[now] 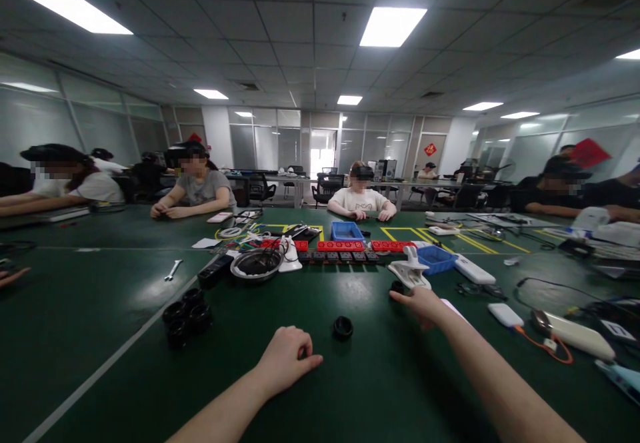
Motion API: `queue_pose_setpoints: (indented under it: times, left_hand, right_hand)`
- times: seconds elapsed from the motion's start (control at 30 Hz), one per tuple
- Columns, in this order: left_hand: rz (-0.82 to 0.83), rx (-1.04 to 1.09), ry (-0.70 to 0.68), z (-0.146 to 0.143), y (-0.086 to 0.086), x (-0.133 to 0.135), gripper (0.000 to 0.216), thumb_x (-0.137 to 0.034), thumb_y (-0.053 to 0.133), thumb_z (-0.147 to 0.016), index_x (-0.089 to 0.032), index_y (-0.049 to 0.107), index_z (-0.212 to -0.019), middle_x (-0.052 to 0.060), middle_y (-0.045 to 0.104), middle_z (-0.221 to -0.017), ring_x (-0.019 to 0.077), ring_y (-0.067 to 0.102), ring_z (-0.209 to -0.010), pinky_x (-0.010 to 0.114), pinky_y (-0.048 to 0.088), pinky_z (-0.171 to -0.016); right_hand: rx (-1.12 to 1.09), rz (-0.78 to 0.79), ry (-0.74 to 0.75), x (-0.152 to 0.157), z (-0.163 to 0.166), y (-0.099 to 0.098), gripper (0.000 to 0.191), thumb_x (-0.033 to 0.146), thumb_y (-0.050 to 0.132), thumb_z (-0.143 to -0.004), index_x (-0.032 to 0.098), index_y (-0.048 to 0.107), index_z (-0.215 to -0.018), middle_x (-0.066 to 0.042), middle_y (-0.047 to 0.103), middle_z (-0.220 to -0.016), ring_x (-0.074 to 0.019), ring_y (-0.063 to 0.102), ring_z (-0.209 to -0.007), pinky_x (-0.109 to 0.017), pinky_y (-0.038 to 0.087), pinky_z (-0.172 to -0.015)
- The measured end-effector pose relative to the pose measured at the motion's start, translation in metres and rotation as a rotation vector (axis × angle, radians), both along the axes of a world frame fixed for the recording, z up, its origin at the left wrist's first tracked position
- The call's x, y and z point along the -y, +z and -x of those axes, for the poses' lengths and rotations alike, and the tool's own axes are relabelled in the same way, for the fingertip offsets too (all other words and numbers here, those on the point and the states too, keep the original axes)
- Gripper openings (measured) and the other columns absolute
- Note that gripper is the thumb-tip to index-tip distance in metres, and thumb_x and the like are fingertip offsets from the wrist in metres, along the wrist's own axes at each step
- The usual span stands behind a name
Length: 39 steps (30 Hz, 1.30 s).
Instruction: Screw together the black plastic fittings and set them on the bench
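Note:
A small black ring-shaped cap (343, 328) lies on the green table between my two hands. To its left my left hand (289, 361) rests on the table, its fingers loosely curled, thumb forward, nothing visible in it. Reaching further out, my right hand (421, 303) has its fingertips on another small black cap (397, 286), partly hidden by the fingers. Just behind that hand stands a white clip-shaped stand (411, 268). Several more black caps (187, 315) are clustered and stacked at the left.
Beyond are a round metal dish (256, 265), red socket strips (340, 246), blue trays (347, 231) and a wrench (173, 270). At right lie a white power bank (506, 314), an orange cable (560, 351) and dark cables. Other people sit around the tables.

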State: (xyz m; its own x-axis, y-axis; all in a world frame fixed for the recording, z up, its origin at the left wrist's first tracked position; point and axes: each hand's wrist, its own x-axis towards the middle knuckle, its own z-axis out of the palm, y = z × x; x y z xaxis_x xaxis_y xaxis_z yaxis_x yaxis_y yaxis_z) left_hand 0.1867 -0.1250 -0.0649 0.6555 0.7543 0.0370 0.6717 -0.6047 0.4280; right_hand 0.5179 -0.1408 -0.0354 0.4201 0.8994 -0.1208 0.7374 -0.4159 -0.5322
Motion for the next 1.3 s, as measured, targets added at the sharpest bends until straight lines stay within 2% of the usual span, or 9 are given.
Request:
queue_pose_setpoints:
  times: [0.13,0.27,0.37,0.47,0.67,0.9,1.1,1.2,1.3]
  left_hand:
    - [-0.020,0.014,0.049,-0.004,-0.002,-0.002,0.028,-0.046,0.050,-0.077,-0.020,0.057,-0.071,-0.001,0.055,-0.070,0.0164,0.050,-0.071,0.027,0.035,-0.066]
    - [-0.047,0.027,0.057,-0.004,-0.004,-0.002,0.022,-0.042,0.052,-0.076,-0.020,0.057,-0.080,-0.002,0.054,-0.069,0.0154,0.050,-0.068,0.026,0.034,-0.063]
    - [-0.041,0.024,0.040,-0.001,-0.003,0.000,0.022,-0.041,0.051,-0.077,-0.021,0.057,-0.082,-0.002,0.054,-0.071,0.0159,0.050,-0.071,0.026,0.034,-0.065]
    - [-0.040,0.029,0.033,0.001,-0.002,0.001,0.021,-0.040,0.052,-0.076,-0.021,0.058,-0.082,-0.002,0.055,-0.073,0.0164,0.051,-0.073,0.027,0.035,-0.068]
    - [0.002,0.043,0.033,0.001,-0.002,-0.001,0.022,-0.041,0.050,-0.077,-0.022,0.059,-0.082,-0.002,0.054,-0.073,0.0163,0.051,-0.073,0.028,0.036,-0.069]
    - [0.035,0.048,0.036,0.000,-0.002,-0.002,0.022,-0.041,0.050,-0.077,-0.022,0.058,-0.082,-0.002,0.053,-0.071,0.0162,0.050,-0.074,0.030,0.037,-0.073]
    - [0.028,0.031,0.050,-0.001,0.002,0.002,0.022,-0.041,0.049,-0.078,-0.022,0.059,-0.083,-0.001,0.054,-0.073,0.0162,0.050,-0.074,0.029,0.037,-0.071]
    - [0.037,0.009,0.057,-0.002,0.004,0.003,0.021,-0.040,0.049,-0.078,-0.021,0.059,-0.083,-0.001,0.054,-0.074,0.0160,0.050,-0.074,0.028,0.036,-0.070]
    - [0.048,0.005,0.053,-0.004,0.004,0.003,0.022,-0.041,0.048,-0.079,-0.021,0.058,-0.083,-0.001,0.054,-0.074,0.0159,0.050,-0.074,0.028,0.036,-0.070]
  right_hand:
    - [0.038,-0.054,0.307,0.023,0.055,0.006,0.053,0.056,0.053,-0.069,0.015,0.056,-0.104,-0.009,0.063,-0.079,-0.0206,0.059,-0.057,-0.029,0.045,-0.047]
    - [0.162,-0.140,0.329,0.020,0.121,-0.011,0.067,0.044,0.068,-0.061,0.018,0.045,-0.119,-0.011,0.058,-0.099,-0.0301,0.055,-0.090,-0.034,0.043,-0.071]
    - [0.230,-0.166,0.321,0.008,0.146,-0.023,0.035,0.032,0.059,-0.072,0.022,0.054,-0.105,-0.008,0.057,-0.095,-0.0289,0.057,-0.084,-0.035,0.042,-0.067]
    - [0.253,-0.174,0.415,0.010,0.146,-0.022,0.018,0.026,0.059,-0.071,0.024,0.060,-0.089,-0.004,0.057,-0.087,-0.0259,0.057,-0.080,-0.033,0.042,-0.067]
    - [0.240,-0.095,0.639,0.075,0.100,-0.011,0.036,0.029,0.066,-0.063,0.031,0.061,-0.098,-0.002,0.059,-0.087,-0.0235,0.056,-0.082,-0.032,0.045,-0.070]
    - [0.414,0.082,0.363,0.092,-0.003,-0.006,0.030,0.014,0.070,-0.049,0.027,0.066,-0.076,-0.003,0.062,-0.077,-0.0275,0.057,-0.081,-0.037,0.045,-0.070]
    - [0.289,-0.555,0.074,0.020,-0.030,0.031,0.043,0.033,0.062,-0.061,0.017,0.052,-0.100,-0.009,0.058,-0.096,-0.0247,0.055,-0.088,-0.033,0.043,-0.074]
    - [0.200,-0.685,-0.200,-0.008,-0.022,0.018,0.049,0.049,0.051,-0.070,0.013,0.051,-0.102,-0.012,0.059,-0.088,-0.0249,0.057,-0.079,-0.033,0.044,-0.065]
    - [0.220,-0.725,-0.157,-0.023,-0.016,-0.008,0.046,0.044,0.050,-0.073,0.010,0.051,-0.104,-0.014,0.058,-0.094,-0.0258,0.055,-0.088,-0.035,0.042,-0.074]
